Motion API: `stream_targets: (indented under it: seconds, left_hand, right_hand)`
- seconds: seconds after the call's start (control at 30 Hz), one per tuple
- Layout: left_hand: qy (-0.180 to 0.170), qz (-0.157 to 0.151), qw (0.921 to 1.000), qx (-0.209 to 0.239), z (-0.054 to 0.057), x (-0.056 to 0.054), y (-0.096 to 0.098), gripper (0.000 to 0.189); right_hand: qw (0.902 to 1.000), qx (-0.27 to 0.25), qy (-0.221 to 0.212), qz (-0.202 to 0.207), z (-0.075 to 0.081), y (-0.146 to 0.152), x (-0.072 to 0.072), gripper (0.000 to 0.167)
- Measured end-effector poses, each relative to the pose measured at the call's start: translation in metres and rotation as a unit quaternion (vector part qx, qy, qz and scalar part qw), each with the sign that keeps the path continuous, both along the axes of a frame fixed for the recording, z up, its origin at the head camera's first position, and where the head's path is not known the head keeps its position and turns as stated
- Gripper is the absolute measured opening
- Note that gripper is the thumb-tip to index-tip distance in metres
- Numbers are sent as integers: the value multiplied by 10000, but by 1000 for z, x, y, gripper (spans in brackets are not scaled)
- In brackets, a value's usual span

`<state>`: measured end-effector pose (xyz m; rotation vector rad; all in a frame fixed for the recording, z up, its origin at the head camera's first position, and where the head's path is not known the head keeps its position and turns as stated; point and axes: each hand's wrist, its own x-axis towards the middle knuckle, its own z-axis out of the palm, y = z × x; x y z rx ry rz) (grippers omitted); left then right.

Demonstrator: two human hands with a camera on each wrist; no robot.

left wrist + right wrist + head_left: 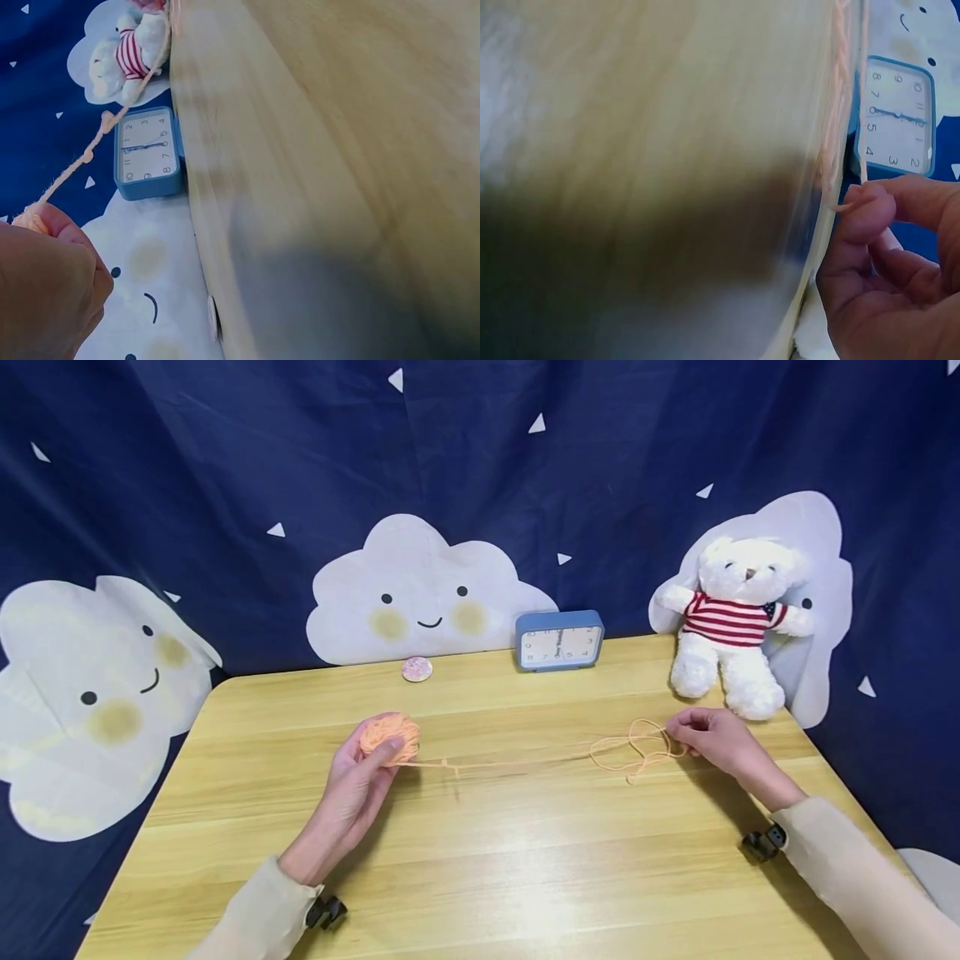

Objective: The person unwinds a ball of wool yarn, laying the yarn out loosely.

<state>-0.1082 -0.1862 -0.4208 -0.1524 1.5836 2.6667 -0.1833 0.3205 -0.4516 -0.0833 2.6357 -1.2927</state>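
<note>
My left hand (358, 781) grips a ball of peach yarn (392, 737), thumb across its front, above the left part of the table. A strand of yarn (517, 764) runs from the ball to the right; the left wrist view shows small knots or lumps (88, 156) along it. On the right, my right hand (716, 742) pinches the yarn between thumb and fingertips, seen closely in the right wrist view (889, 247). Loose loops of yarn (633, 752) lie just left of those fingers. Most of the ball is hidden in the left wrist view.
At the back of the wooden table (510, 852) stands a blue clock (559, 642). A round pinkish disc (417, 669) lies to its left. A white teddy bear (731, 627) in a striped shirt sits at the back right, before a dark blue cloud-print curtain (480, 452).
</note>
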Motion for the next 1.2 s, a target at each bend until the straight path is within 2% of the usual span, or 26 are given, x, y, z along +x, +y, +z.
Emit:
stream_targets:
  seconds: [0.2,0.37,0.43,0.53,0.63,0.73,0.83,0.9,1.0,1.1,1.2]
  left_hand:
    - [0,-154,9998,-82,2,-2,5,44]
    - [-39,-170,9998,-122,3,-2,8,44]
    - [-91,-178,9998,-99,4,-3,9,44]
    - [-161,-203,9996,-96,5,-3,10,45]
    - [-195,-203,9995,-108,7,-3,10,44]
    - [-209,-210,9995,-118,8,-3,10,45]
    - [-210,-260,9994,-129,9,-4,11,45]
    - [-192,-273,9994,-118,10,-4,12,45]
    - [-139,-244,9996,-36,9,-4,13,43]
    - [-63,-284,9996,58,8,-5,16,40]
    - [-27,-327,9994,114,8,-6,19,37]
  right_hand:
    - [9995,174,223,171,-1,-5,2,26]
    - [9987,131,478,-73,5,-16,7,30]
    - [9984,-59,499,-245,9,-22,9,33]
    - [9962,-607,416,-462,16,-32,9,36]
    - [9913,-1200,259,-466,22,-46,9,37]
    - [9883,-1508,92,-221,26,-67,12,38]
    - [9851,-1709,-34,175,22,-94,18,38]
    - [9796,-1937,-156,516,17,-115,21,38]
    - [9640,-2446,-377,970,7,-148,23,36]
    - [9458,-2918,-607,1292,1,-174,24,37]
    - [9332,-3172,-776,1502,0,-194,27,38]
